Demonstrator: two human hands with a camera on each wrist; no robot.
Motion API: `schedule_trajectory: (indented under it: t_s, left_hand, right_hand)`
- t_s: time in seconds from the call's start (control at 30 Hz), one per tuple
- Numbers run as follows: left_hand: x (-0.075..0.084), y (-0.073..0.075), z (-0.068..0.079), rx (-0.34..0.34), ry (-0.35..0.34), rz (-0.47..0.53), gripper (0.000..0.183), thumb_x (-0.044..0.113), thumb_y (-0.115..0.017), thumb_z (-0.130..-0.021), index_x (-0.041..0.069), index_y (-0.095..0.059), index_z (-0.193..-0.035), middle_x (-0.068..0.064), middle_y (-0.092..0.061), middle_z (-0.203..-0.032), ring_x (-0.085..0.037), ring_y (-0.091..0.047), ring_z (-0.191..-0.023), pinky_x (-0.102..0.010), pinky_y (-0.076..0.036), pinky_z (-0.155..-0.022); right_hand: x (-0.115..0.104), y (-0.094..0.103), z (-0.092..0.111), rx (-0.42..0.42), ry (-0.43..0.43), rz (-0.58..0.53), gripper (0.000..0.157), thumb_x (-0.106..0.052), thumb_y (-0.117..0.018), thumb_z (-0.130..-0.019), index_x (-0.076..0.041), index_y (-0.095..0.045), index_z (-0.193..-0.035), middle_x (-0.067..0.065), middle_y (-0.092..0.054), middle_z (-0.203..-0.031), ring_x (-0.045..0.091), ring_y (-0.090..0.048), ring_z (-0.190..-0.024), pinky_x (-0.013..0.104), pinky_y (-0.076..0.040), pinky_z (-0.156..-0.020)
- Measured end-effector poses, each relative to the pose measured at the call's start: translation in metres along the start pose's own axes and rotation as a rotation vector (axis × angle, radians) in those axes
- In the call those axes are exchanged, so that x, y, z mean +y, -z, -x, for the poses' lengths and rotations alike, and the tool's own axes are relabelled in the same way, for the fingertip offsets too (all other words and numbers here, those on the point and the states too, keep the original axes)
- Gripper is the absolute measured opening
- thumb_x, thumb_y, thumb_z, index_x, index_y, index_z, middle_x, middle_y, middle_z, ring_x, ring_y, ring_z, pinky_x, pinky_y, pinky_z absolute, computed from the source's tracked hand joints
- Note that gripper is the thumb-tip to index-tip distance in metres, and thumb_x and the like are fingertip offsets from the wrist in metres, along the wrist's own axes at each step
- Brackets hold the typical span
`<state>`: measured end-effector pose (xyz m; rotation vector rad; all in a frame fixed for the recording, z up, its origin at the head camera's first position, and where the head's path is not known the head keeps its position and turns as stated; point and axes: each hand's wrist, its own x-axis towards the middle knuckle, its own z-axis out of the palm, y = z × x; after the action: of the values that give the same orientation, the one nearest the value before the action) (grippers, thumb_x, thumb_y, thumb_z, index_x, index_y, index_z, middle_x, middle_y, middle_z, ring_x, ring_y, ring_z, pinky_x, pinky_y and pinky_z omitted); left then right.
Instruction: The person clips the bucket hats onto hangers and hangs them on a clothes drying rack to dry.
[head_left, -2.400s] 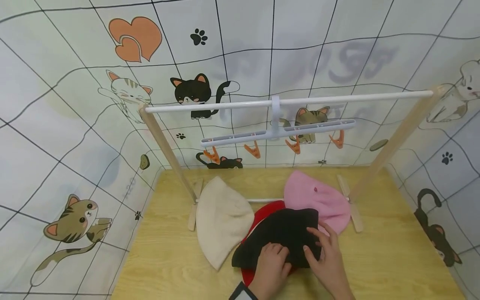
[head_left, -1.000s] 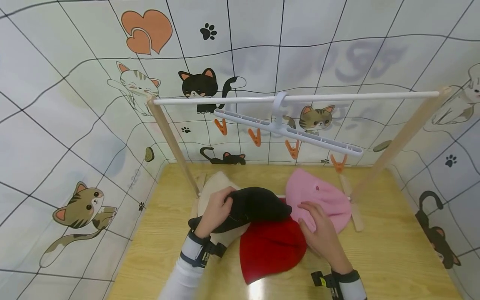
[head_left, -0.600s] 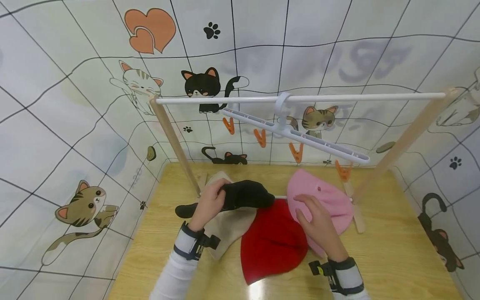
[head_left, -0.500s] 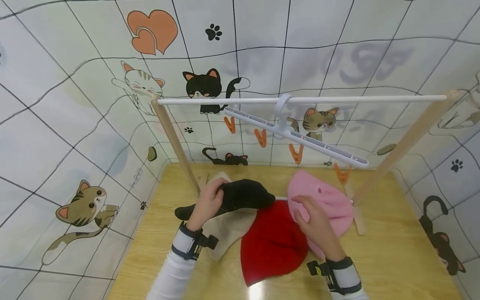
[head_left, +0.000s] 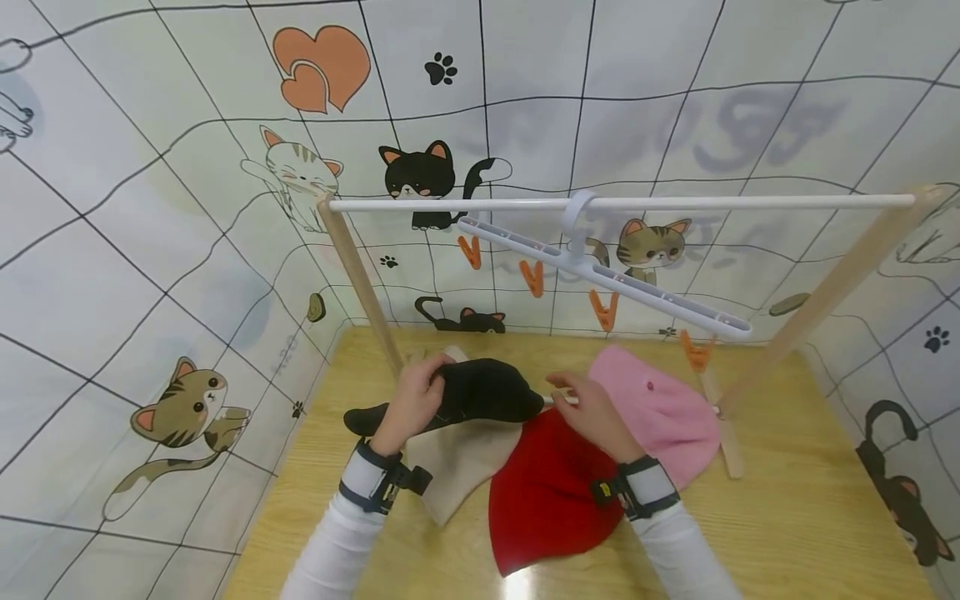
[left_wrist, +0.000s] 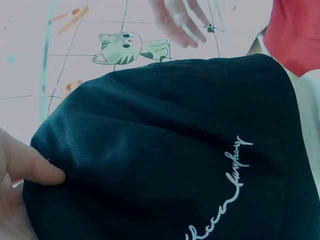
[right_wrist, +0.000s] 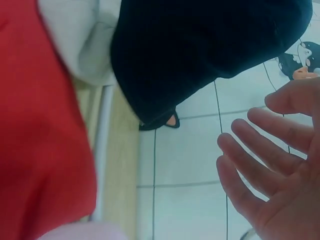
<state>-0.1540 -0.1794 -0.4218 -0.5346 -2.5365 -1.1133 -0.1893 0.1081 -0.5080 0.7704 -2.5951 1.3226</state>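
Observation:
My left hand (head_left: 415, 398) grips a black bucket hat (head_left: 487, 390) by its edge and holds it up over the cream hat (head_left: 457, 462). In the left wrist view, thumb and fingers pinch the black hat (left_wrist: 165, 150), and white script lettering shows on it. My right hand (head_left: 592, 408) hovers above the red hat (head_left: 551, 492), a little right of the black hat. Its fingers are spread and loosely bent with nothing in them, as the right wrist view shows of that hand (right_wrist: 275, 165). A pink hat (head_left: 660, 408) lies behind the right forearm.
A rack with a white rail (head_left: 675, 202) and wooden posts (head_left: 360, 283) stands at the back of the wooden table (head_left: 802, 517). From the rail hangs a pale hanger (head_left: 637, 287), slanted, bearing several orange clips (head_left: 603, 310). A cat-patterned backdrop (head_left: 247, 275) encloses the table.
The left hand has lifted the black hat off the red one and carried it left. My right hand has moved from the pink hat toward the black one. The hanger has swung round.

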Motion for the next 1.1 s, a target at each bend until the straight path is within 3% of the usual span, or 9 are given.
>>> schedule_trajectory:
  t_s: [0.33,0.57,0.87,1.1]
  left_hand:
    - [-0.008,0.003,-0.003,0.035,0.007,0.007,0.025,-0.015,-0.048,-0.084,-0.004,-0.066,-0.097,-0.017,-0.066,-0.09,-0.027,-0.054,-0.075,-0.041,-0.047,-0.07]
    - [-0.013,0.006,-0.006,0.044,0.008,0.008,0.025,-0.016,-0.047,-0.083,-0.007,-0.065,-0.096,-0.02,-0.067,-0.094,-0.029,-0.056,-0.075,-0.043,-0.049,-0.071]
    - [-0.014,0.016,-0.004,0.067,0.004,-0.027,0.025,-0.016,-0.047,-0.082,-0.005,-0.067,-0.093,-0.017,-0.068,-0.091,-0.026,-0.055,-0.07,-0.038,-0.047,-0.067]
    - [-0.016,0.023,0.0,0.055,0.032,-0.013,0.024,-0.016,-0.049,-0.083,-0.006,-0.067,-0.096,-0.02,-0.067,-0.095,-0.029,-0.057,-0.075,-0.042,-0.049,-0.07]
  right_hand:
    - [-0.012,-0.017,-0.062,-0.085,0.028,-0.068,0.035,-0.01,-0.06,-0.095,0.004,-0.054,-0.127,0.02,-0.061,-0.12,0.033,-0.057,-0.11,0.045,-0.047,-0.089]
    - [-0.026,-0.027,-0.096,-0.074,0.039,-0.058,0.038,-0.011,-0.057,-0.096,0.005,-0.051,-0.129,0.02,-0.06,-0.121,0.032,-0.056,-0.112,0.046,-0.048,-0.089]
    - [-0.055,-0.025,-0.132,-0.073,0.087,-0.076,0.043,-0.006,-0.055,-0.094,0.006,-0.046,-0.134,0.021,-0.055,-0.126,0.033,-0.052,-0.116,0.042,-0.046,-0.09]
    - [-0.071,-0.021,-0.156,-0.109,-0.025,-0.015,0.05,-0.011,-0.054,-0.095,0.005,-0.039,-0.14,0.021,-0.047,-0.135,0.035,-0.047,-0.122,0.042,-0.043,-0.095]
